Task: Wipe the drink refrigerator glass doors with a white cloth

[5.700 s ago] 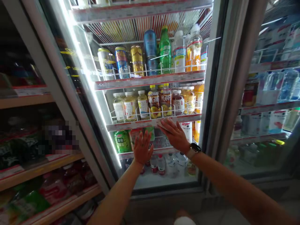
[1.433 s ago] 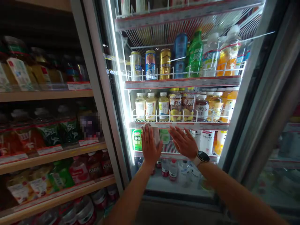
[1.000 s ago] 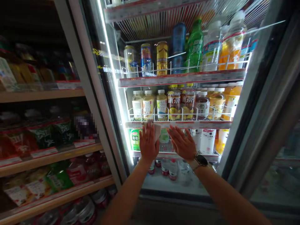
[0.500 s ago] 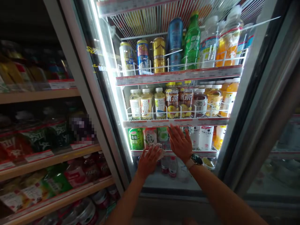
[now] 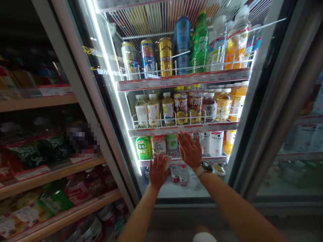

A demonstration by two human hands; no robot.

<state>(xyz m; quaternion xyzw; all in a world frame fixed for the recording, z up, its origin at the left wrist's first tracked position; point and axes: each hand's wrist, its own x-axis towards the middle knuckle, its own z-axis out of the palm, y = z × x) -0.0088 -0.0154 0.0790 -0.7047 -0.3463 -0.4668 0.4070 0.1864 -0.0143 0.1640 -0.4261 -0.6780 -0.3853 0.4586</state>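
My left hand (image 5: 157,171) lies against the glass door of a lit drinks fridge, low down, with its fingers over a crumpled white cloth (image 5: 167,161). Behind the glass at that spot are a green drink carton (image 5: 143,148) and a reddish one (image 5: 159,144). To the right, my right hand (image 5: 189,151) rests flat on the glass with fingers spread, holding nothing. On that wrist sits a dark-faced watch (image 5: 207,166). My palms are turned away, so how firmly the cloth is gripped is partly hidden.
Inside the fridge, bottles of tea (image 5: 168,109) stand on the middle shelf, with cans (image 5: 165,57) and a green bottle (image 5: 201,43) above. Wooden shelves (image 5: 37,103) of packaged drinks stand at left. A metal door frame (image 5: 267,101) runs down the right.
The whole view has shifted slightly left. My left hand has slid a little left with the cloth, its fingers now pointing more upward. My right hand keeps nearly the same place on the glass.
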